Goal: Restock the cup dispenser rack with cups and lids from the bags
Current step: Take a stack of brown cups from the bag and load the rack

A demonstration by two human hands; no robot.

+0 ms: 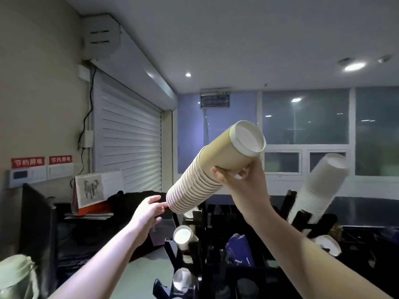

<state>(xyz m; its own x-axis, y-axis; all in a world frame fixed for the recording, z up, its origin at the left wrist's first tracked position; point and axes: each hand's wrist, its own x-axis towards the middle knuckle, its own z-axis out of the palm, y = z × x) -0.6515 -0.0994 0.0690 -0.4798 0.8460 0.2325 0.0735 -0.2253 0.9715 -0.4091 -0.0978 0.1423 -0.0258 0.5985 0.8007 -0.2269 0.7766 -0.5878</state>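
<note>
A long stack of tan paper cups (211,169) is held up at a slant above the black dispenser rack (216,266). My right hand (235,175) grips the stack near its upper end, where the white bottom of the last cup faces the camera. My left hand (151,209) touches the lower end of the stack with fingers spread. A stack of white cups (317,186) leans out of the rack at the right. A short white cup stack (184,237) sits in a rack slot at the lower centre.
A pale green lidded container (15,275) stands at the lower left. A desk calendar (95,188) and a dark bag sit on the counter at the left. A blue item (239,249) lies in the rack. A roller shutter and windows are behind.
</note>
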